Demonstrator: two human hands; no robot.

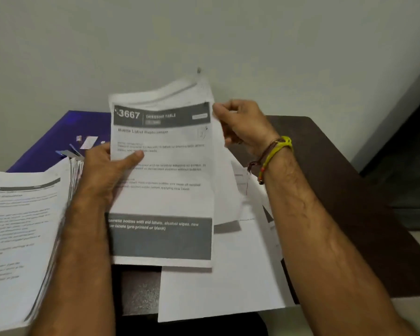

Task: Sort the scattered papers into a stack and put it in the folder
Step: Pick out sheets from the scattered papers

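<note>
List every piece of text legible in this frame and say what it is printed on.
"3667": dark header band of the white printed sheet held up by both hands.
"DRESSING TABLE": same header band.
"Bottle Label Replacement": heading just below, slightly blurred.
"alcohol wipes": grey footer band.
Its body lines, and the thick paper stack at left: too blurred.

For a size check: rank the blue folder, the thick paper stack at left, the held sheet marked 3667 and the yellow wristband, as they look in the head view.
1. thick paper stack, though nearness to the camera inflates it
2. held sheet
3. blue folder, partly covered
4. yellow wristband
</note>
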